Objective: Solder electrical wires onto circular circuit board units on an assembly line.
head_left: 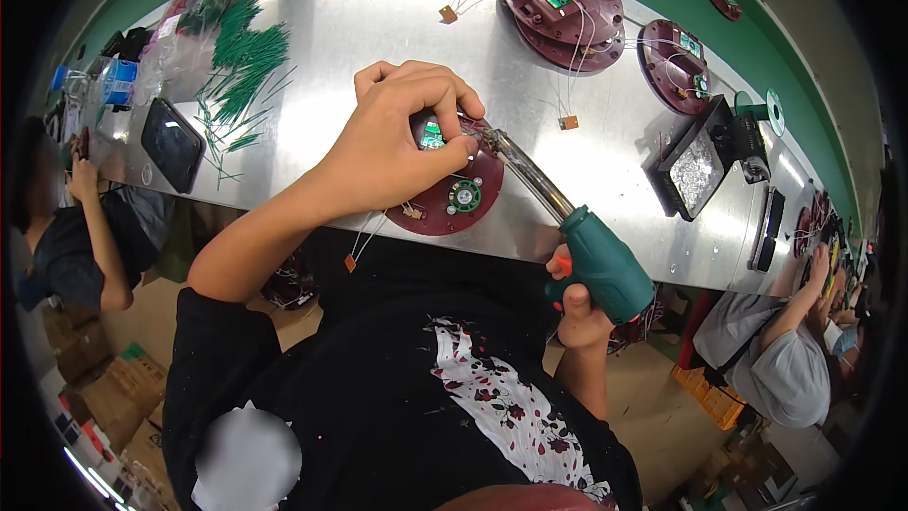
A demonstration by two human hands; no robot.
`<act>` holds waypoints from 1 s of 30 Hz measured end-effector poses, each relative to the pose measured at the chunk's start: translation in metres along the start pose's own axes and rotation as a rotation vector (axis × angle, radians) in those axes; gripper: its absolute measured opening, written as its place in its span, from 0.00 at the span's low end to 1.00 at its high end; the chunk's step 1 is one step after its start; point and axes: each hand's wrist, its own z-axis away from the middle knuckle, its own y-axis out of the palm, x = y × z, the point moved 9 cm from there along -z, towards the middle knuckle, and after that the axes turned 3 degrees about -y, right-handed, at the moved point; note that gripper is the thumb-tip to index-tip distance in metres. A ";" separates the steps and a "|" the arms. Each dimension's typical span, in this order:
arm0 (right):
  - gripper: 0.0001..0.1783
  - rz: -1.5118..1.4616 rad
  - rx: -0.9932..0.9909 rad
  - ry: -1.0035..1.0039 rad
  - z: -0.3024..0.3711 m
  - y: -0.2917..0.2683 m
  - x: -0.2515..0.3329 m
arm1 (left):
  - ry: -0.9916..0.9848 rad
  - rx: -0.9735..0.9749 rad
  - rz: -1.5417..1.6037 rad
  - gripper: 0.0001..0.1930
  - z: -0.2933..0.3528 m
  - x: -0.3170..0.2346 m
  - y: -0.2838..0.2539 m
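Note:
My right hand (582,324) grips a green soldering gun (613,270) with an orange-red trigger. Its metal barrel slants up and left, and the tip reaches the upper right side of a round maroon disc (431,220). On that disc sit a small green circuit board (431,135) and a round green-rimmed speaker (464,195). My left hand (392,137) bends over the disc, thumb and fingers pinched close to the tip. What lies between them is hidden. A small brown piece (351,263) on white wires hangs over the table's front edge.
Green wires (248,57) lie in a pile beside a phone (173,144) at left. Stacked maroon discs (596,14) stand at the back, another disc (673,66) to their right. A black tray (695,166) and a solder spool (775,112) are at right. Other people sit at both sides.

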 end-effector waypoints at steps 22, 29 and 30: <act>0.38 -0.050 -0.046 0.040 0.001 -0.007 -0.005 | -0.103 0.059 -0.034 0.10 -0.009 0.001 0.002; 0.22 0.090 -0.066 -0.004 0.012 -0.012 -0.019 | -0.075 0.081 0.019 0.10 -0.014 0.000 0.005; 0.23 0.075 -0.075 0.001 0.010 -0.007 -0.020 | -0.034 -0.023 -0.008 0.12 -0.008 -0.004 -0.003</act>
